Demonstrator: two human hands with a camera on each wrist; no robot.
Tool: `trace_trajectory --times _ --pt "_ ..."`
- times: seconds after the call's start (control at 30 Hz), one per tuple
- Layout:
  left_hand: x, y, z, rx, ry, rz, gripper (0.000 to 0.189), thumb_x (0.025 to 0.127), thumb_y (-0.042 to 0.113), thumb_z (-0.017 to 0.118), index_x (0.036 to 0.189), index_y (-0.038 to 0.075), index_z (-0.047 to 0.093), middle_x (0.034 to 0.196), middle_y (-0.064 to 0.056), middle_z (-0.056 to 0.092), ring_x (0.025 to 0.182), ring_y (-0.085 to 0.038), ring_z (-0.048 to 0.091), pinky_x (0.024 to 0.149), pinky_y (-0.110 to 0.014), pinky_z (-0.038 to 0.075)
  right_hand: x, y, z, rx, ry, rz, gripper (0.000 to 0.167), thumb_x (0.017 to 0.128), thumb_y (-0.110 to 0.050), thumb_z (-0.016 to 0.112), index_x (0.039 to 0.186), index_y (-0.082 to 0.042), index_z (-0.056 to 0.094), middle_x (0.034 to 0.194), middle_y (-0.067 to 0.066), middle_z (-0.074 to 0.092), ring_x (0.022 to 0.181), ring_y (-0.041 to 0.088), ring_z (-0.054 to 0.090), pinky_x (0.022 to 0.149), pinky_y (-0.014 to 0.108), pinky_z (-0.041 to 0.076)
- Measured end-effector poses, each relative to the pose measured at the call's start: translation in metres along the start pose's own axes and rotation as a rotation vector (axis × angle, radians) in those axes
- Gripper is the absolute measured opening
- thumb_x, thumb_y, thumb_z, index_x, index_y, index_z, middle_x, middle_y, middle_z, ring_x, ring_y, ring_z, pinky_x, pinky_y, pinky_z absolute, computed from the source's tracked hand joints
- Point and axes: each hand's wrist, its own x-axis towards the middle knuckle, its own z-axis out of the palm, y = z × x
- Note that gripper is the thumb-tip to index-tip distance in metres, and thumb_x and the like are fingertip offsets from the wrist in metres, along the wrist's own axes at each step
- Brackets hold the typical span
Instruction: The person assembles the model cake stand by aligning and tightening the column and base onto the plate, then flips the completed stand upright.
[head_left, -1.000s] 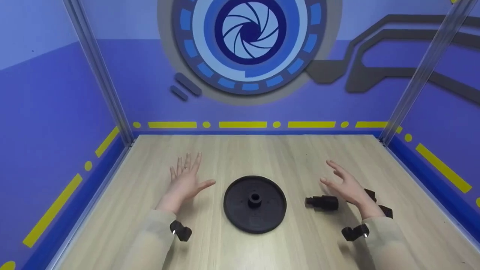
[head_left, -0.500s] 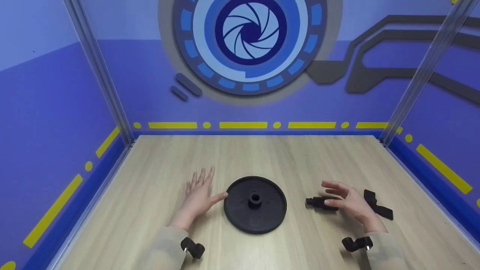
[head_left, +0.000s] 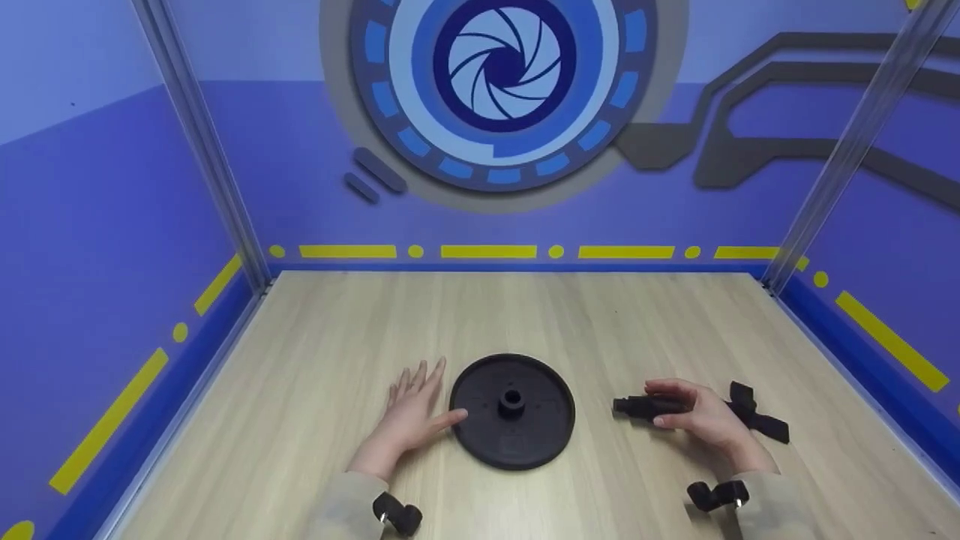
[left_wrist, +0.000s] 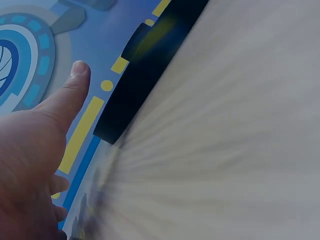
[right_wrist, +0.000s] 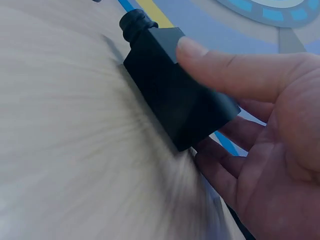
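A round black disc (head_left: 480,439) with a raised rim and a hollow hub (head_left: 512,403) lies on the table in the head view. My left hand (head_left: 409,424) is spread at its left side, with the thumb overlapping the rim; the left wrist view shows the disc (left_wrist: 145,75) edge-on past the thumb. To the right, a black block with a threaded neck (head_left: 637,407) lies on its side, neck pointing left. My right hand (head_left: 709,416) holds it, thumb on the near side and fingers curled round the far side. The right wrist view shows the block (right_wrist: 170,95) under the thumb; the fingertips are partly hidden.
A black piece with angled arms (head_left: 770,427) lies just beyond the right hand. The wooden table (head_left: 525,307) ends at a blue printed back wall (head_left: 285,165), with metal posts (head_left: 202,142) at the corners.
My left hand has moved right and nearer, bringing its thumb over the disc's rim. My right hand has lowered from above the block, and its fingers have closed around it.
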Motion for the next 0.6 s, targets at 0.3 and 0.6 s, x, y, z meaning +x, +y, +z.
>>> trace_trajectory --times 0.3,0.6 --pt "-0.0023 -0.0002 0.0064 0.007 -0.058 0.027 0.091 0.091 0.062 0.068 0.163 0.020 0.031 0.169 -0.028 0.020 0.157 -0.056 0.005 0.125 -0.074 -0.003 0.0009 0.0008 0.0022 -0.048 0.003 0.062 0.059 0.083 -0.014 0.085 0.137 -0.003 0.064 0.140 0.017 0.066 0.123 -0.005 0.056 0.102 0.005 0.034" --pt "-0.0016 0.0003 0.0092 0.013 -0.090 0.048 0.085 0.093 0.060 0.066 0.161 0.018 0.037 0.168 -0.025 0.026 0.158 -0.052 0.007 0.125 -0.074 -0.002 0.0008 0.0013 0.0018 -0.105 -0.019 0.059 0.058 0.083 -0.017 0.084 0.137 -0.005 0.064 0.139 0.017 0.067 0.120 -0.008 0.056 0.101 0.006 0.036"
